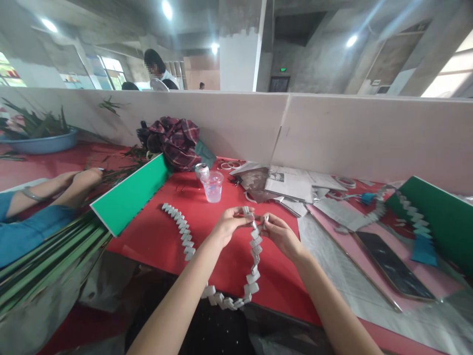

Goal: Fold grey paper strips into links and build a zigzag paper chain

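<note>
A long zigzag chain of folded newspaper links (254,246) hangs from my hands over the red table (207,231) and loops back up to the left. My left hand (231,226) pinches the top end of the chain, fingers closed round it. My right hand (281,235) is closed on a small folded paper piece pressed against that same end. The far part of the paper chain lies flat on the table to the left of my hands.
A clear plastic cup (213,186) and a can stand behind my hands. Newspaper sheets (290,183) lie at the back right, a phone (393,266) on the right. Green boards (129,197) stand on both sides. Another person's arm (48,195) rests at left by green leaves.
</note>
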`<state>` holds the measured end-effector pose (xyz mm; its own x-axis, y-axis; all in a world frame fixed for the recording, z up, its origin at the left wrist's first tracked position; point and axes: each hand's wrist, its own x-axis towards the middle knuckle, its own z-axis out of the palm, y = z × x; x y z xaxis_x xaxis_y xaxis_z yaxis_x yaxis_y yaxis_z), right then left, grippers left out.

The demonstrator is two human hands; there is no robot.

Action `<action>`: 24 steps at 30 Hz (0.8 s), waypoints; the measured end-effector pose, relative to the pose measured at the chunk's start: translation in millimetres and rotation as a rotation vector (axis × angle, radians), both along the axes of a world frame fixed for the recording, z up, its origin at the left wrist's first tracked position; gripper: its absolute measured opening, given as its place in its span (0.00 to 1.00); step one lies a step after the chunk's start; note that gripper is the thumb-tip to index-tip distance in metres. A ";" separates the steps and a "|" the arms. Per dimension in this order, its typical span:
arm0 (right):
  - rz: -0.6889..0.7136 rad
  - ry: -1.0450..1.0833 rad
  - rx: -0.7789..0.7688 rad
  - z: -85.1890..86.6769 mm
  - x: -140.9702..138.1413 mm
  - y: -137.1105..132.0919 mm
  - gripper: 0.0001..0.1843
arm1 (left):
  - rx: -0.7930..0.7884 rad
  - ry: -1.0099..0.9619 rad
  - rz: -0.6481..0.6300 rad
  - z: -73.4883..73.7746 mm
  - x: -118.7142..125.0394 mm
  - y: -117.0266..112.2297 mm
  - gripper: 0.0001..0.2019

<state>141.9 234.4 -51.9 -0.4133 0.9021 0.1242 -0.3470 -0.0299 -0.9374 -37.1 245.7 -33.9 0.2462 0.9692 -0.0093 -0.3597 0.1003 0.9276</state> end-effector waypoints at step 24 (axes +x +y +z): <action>-0.440 -0.215 0.320 3.2 1.0 2.2 0.13 | 0.044 -0.049 -0.073 1.2 19.2 -16.5 0.27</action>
<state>143.0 236.7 -48.7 -0.0548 0.9259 0.3738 -0.0638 0.3703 -0.9267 -17.9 229.1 -32.7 0.3155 0.9478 0.0469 -0.3978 0.0872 0.9133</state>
